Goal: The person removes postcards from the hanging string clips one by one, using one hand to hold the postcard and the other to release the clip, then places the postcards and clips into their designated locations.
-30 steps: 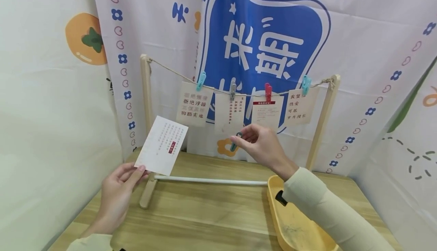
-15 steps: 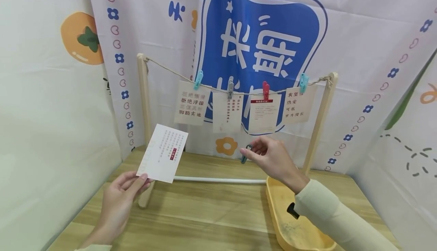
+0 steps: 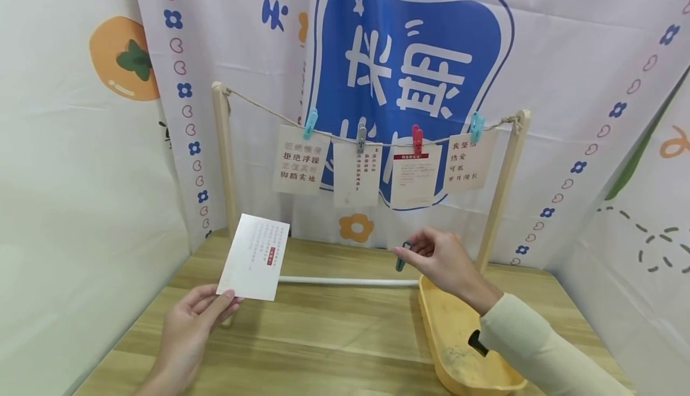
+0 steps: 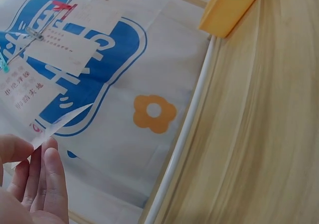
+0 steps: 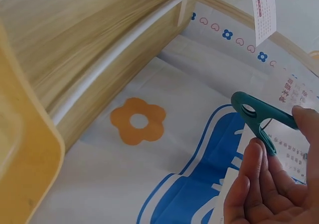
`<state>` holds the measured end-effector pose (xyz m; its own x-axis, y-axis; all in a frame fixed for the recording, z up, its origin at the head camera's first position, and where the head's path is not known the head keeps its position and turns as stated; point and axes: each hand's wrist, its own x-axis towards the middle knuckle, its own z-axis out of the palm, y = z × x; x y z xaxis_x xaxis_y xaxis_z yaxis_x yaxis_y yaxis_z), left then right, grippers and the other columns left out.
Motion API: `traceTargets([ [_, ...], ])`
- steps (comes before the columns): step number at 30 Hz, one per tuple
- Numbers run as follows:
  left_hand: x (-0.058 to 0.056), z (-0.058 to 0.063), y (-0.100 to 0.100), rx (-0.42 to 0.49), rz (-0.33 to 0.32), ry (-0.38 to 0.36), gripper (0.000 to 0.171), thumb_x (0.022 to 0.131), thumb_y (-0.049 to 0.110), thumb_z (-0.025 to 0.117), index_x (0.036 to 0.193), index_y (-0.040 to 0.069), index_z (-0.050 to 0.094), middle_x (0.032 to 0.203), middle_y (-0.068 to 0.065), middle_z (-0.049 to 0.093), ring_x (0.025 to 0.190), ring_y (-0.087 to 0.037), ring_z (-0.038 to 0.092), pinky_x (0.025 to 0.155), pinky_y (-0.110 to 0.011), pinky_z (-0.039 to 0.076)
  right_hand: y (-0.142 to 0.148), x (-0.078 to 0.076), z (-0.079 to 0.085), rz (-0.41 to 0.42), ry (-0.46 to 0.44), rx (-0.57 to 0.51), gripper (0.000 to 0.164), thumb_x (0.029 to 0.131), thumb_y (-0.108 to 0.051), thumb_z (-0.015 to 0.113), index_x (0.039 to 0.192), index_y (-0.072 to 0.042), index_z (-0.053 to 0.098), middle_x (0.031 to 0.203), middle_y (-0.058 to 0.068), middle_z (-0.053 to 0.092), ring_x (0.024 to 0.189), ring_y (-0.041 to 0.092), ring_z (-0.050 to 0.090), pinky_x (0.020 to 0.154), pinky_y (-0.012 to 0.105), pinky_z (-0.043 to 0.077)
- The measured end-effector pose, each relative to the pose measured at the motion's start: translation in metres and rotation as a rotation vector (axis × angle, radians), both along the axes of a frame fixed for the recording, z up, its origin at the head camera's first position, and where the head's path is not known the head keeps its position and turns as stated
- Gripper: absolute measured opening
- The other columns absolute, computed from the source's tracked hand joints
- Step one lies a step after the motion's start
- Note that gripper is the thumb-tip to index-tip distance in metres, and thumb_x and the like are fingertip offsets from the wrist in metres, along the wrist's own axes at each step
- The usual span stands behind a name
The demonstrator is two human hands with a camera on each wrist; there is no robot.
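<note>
My left hand (image 3: 185, 330) pinches a white printed card (image 3: 256, 258) by its lower left corner, thumb on the front. In the left wrist view that card (image 4: 62, 124) shows nearly edge-on. My right hand (image 3: 444, 264) holds a dark teal clothespin (image 3: 402, 256) between thumb and fingers, in the air below the string. Seen from the right wrist, the clothespin (image 5: 256, 117) has nothing in its mouth. Along the twine (image 3: 264, 108) hang several cards, among them a left card (image 3: 300, 162) under a light blue clothespin (image 3: 310, 123) and one (image 3: 414, 177) under a red clothespin (image 3: 417, 138).
Two wooden posts, left (image 3: 223, 150) and right (image 3: 501, 192), carry the twine, with a white rod (image 3: 345, 281) low between them. A yellow tray (image 3: 431, 330) stands on the wooden table (image 3: 323, 336) under my right forearm. A printed cloth (image 3: 259, 204) hangs behind.
In the head view, my right hand has moved right and down, away from the hanging cards, with the clothespin. My left hand and its card have sunk lower. The view has shifted slightly.
</note>
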<state>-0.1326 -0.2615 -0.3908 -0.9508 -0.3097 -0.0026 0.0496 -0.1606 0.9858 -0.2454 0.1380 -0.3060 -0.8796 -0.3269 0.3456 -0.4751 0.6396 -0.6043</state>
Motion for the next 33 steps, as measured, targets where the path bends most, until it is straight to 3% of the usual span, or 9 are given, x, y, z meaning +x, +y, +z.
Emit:
traceTargets([
  [16,0.005,-0.017,-0.003,-0.032,-0.023,-0.027,0.023,0.088,0.014,0.071,0.105,0.004,0.059,0.088,0.001,0.075,0.083,-0.009,0.073,0.081,-0.021,0.058,0.03,-0.014,-0.029,-0.151,-0.111,0.132,0.035,0.085,-0.046,0.071,0.088,-0.011,0.066,0.081,0.002,0.069,0.071,0.011,0.061,0.061,0.025,0.052],
  [25,0.0,-0.026,-0.003,-0.099,-0.034,-0.145,0.034,0.086,0.02,0.073,0.111,0.002,0.057,0.088,0.004,0.074,0.083,-0.009,0.073,0.082,-0.02,0.057,0.041,-0.022,-0.043,-0.212,-0.154,0.195,0.035,0.086,-0.044,0.071,0.088,-0.009,0.067,0.083,0.005,0.071,0.069,0.012,0.062,0.057,0.024,0.051],
  [33,0.0,-0.031,-0.006,-0.102,-0.06,-0.209,0.037,0.086,0.018,0.073,0.113,0.0,0.054,0.088,0.004,0.073,0.084,-0.009,0.072,0.083,-0.02,0.057,0.05,-0.031,-0.052,-0.229,-0.153,0.227,0.035,0.086,-0.04,0.07,0.09,-0.005,0.068,0.083,0.008,0.072,0.064,0.012,0.061,0.055,0.024,0.05],
])
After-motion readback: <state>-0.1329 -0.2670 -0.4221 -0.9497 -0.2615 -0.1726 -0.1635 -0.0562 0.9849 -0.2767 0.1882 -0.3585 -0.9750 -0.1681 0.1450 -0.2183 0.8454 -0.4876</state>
